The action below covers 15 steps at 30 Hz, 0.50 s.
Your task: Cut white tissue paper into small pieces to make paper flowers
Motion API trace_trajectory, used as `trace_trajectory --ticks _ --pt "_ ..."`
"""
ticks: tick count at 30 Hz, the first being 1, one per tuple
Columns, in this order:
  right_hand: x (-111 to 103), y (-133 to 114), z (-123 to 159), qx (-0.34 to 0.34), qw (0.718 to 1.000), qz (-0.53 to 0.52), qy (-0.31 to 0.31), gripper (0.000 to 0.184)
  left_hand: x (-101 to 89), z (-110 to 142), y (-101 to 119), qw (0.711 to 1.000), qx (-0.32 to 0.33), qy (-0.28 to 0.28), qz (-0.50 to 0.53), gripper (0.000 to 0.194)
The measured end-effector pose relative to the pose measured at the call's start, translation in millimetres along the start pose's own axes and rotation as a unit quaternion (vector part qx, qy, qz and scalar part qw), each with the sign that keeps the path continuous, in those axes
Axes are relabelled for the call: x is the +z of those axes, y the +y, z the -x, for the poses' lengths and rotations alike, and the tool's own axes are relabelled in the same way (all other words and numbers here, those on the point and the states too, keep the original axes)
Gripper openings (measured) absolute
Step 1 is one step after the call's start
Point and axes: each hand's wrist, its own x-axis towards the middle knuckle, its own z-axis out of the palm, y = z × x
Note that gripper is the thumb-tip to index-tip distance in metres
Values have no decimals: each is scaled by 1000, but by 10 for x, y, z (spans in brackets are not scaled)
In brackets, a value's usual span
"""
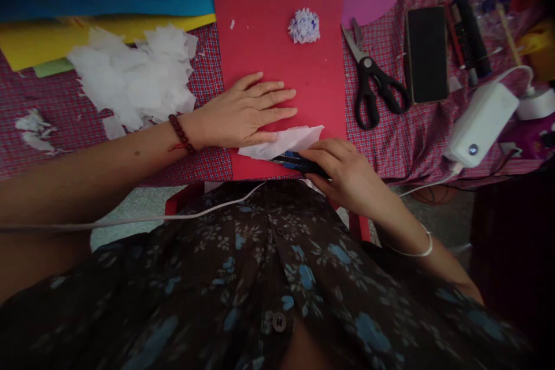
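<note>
The white paper piece [299,136] lies on the near part of the red sheet [255,29], close to the edge facing the person. Its long axis runs left to right, with the right end angled slightly away from the person.

The right hand [347,170] is closed on a dark tool with blue parts [291,161], fingers and thumb gripping its right portion. The tool points left along the near side of the paper, roughly parallel to it. Its left end meets the paper's near edge; whether it passes underneath cannot be determined.

The left hand [243,110] is palm down on the red sheet, fingers slightly apart and extended to the right, clamped on nothing. Its thumb touches the paper's far side, toward the left end. Both hands adjoin the paper: left thumb at the far side, right fingertips beside the right end.

A white and blue crumpled cluster [304,26] sits on the far part of the red sheet. Scissors [367,63] rest on the checked cloth [208,63] to the right; a pile of white paper pieces [134,75] lies to the left.
</note>
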Motion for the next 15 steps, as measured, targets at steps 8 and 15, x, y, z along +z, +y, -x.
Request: trace_trajectory --ticks 8,15 --pt "-15 66 87 16 1000 -11 20 38 -3 -1 2 999 0 3 -33 72" --pt "-1 26 -4 2 1000 10 0 37 -2 -1 -15 998 7 -2 -68 78"
